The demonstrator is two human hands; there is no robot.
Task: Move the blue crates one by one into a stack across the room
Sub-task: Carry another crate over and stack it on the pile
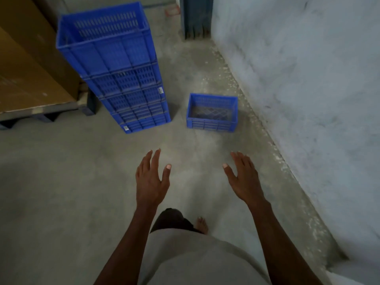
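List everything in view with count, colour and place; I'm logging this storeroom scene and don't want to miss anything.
Tall stack of blue slotted plastic crates: one stack, about five crates, blue, on the floor at left.
Single blue plastic crate: one, blue, alone on the floor right of the stack, apart from it.
Large brown cardboard box: one, brown, far left on a dark pallet.
Grey concrete floor: throughout.
Pale painted wall: right side.
Dark doorframe post: one, top centre.
Bare foot: one, bottom centre.
Hands: left hand and right hand, both open, holding nothing.
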